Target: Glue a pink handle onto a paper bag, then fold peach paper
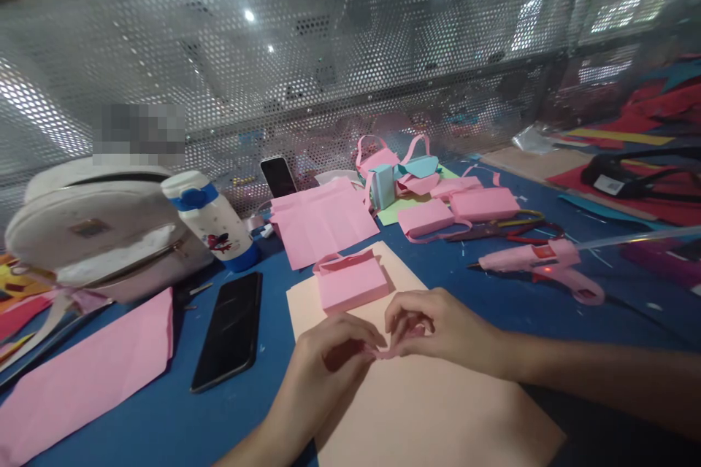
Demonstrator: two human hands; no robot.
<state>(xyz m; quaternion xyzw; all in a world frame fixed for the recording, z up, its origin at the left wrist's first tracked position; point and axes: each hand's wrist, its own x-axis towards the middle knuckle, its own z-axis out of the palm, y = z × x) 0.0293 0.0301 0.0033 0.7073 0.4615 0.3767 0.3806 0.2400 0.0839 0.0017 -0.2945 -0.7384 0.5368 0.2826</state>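
My left hand (328, 354) and my right hand (432, 325) meet over a peach sheet of paper (427, 408) on the blue table. Both pinch a small pink paper strip (390, 352) between their fingertips. Just beyond my hands, on the far end of the peach sheet, lies a folded pink paper bag (350, 279) with a thin handle. A pink glue gun (539, 263) lies to the right of my right hand.
A black phone (230, 328) lies left of the peach sheet, a pink sheet (87, 376) further left. Behind stand a white bottle (211, 219), a white bag (93, 226), a second phone (277, 176), folded pink paper (323, 222), several small paper bags (438, 204) and scissors (509, 228). Perforated metal screen at the back.
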